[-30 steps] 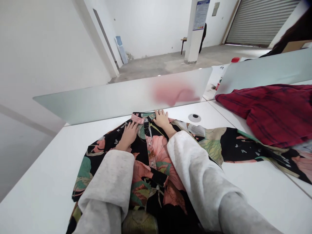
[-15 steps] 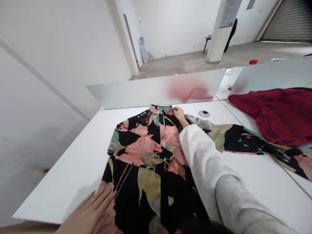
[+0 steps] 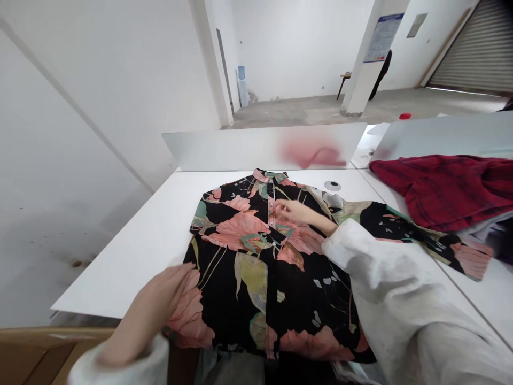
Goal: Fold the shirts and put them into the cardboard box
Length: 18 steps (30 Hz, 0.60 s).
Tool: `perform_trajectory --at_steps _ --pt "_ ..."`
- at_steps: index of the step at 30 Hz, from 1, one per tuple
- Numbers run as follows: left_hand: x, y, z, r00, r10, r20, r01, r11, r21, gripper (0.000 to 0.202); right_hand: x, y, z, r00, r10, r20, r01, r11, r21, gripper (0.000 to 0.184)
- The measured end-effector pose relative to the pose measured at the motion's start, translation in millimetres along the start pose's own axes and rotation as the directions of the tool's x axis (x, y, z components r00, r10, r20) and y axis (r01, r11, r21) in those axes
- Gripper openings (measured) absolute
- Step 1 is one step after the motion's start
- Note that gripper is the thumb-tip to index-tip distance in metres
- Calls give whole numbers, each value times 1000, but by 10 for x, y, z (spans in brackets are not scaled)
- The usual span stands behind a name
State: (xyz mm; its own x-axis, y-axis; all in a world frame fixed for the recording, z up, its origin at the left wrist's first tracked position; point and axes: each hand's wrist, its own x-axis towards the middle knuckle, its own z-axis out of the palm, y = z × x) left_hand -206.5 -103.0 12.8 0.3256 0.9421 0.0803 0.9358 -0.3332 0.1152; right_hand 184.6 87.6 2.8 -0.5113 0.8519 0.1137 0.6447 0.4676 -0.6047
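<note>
A black shirt with large pink and green leaf prints (image 3: 256,267) lies flat and buttoned on a white table (image 3: 128,262), its collar at the far end. My right hand (image 3: 294,212) rests across the pink button placket, fingers pointing left, and holds nothing I can see. At the shirt's near left edge lies my left hand (image 3: 154,302), fingers together against the cloth, with no clear grip. One shirt sleeve (image 3: 417,240) stretches out to the right. Pale grey sleeves cover both my forearms.
A red plaid garment (image 3: 444,190) lies on the table at the right. Frosted divider panels (image 3: 260,149) stand along the far edge, near a round cable grommet (image 3: 332,185). A wooden surface (image 3: 40,353) shows at lower left. Beyond lies a concrete floor with a pillar.
My right hand has slid from beside the collar down onto the placket. My left hand has moved up along the shirt's left edge. The view has tilted, showing more of the shirt's lower part.
</note>
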Motion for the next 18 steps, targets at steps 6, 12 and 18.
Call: perform_trajectory --at_steps 6,12,18 --pt "880 26 434 996 -52 -66 54 998 26 40 -410 -114 620 991 -109 -83 105 993 -44 32" --pt "956 -161 529 955 -263 -134 275 958 79 43 -441 -193 665 990 -81 -113 89 994 62 31" --pt "579 -404 449 986 -166 -34 168 945 280 41 -744 305 -9 997 -64 38 74 923 -379 34"
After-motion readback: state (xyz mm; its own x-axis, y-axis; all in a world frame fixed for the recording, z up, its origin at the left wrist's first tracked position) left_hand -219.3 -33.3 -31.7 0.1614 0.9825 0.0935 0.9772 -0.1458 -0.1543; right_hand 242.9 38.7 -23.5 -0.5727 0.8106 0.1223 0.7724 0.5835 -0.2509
